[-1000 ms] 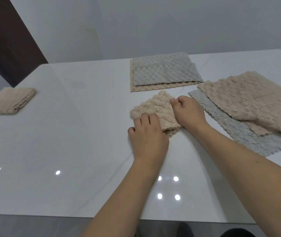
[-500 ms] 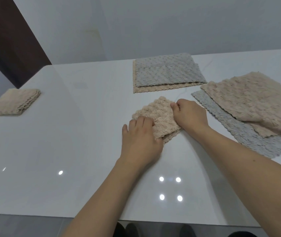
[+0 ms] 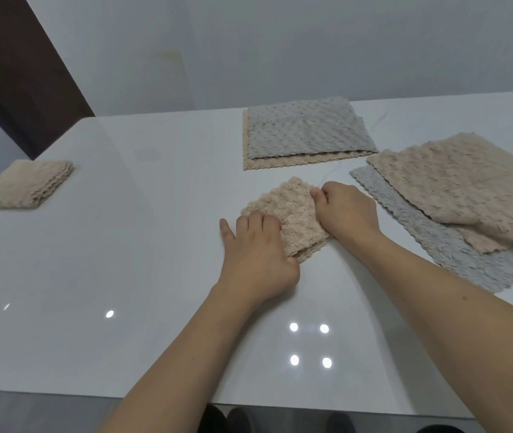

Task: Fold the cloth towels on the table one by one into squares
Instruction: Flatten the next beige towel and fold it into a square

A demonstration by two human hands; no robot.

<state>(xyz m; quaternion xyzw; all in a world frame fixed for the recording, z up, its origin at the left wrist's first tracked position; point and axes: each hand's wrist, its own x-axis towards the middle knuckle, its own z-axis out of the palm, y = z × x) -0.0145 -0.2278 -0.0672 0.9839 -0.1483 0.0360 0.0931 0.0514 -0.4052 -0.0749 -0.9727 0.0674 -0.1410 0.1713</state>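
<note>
A small folded beige towel lies on the white table, in the middle. My left hand covers its near left corner, fingers curled onto the cloth and the thumb at its near edge, the little finger stretched out on the table. My right hand pinches the towel's right edge with curled fingers and thumb. A folded beige square sits at the far left. At the back lies a grey towel on a beige towel. To the right a beige towel lies spread over another grey towel.
The table's near edge runs across the bottom of the view, with dark shapes below it. A pale wall stands behind the table and a dark panel at the upper left. Ceiling lights reflect on the glossy top.
My left hand has slid a little left along the towel's near edge, its little finger now stretched onto the table. My right hand has kept its hold on the right edge.
</note>
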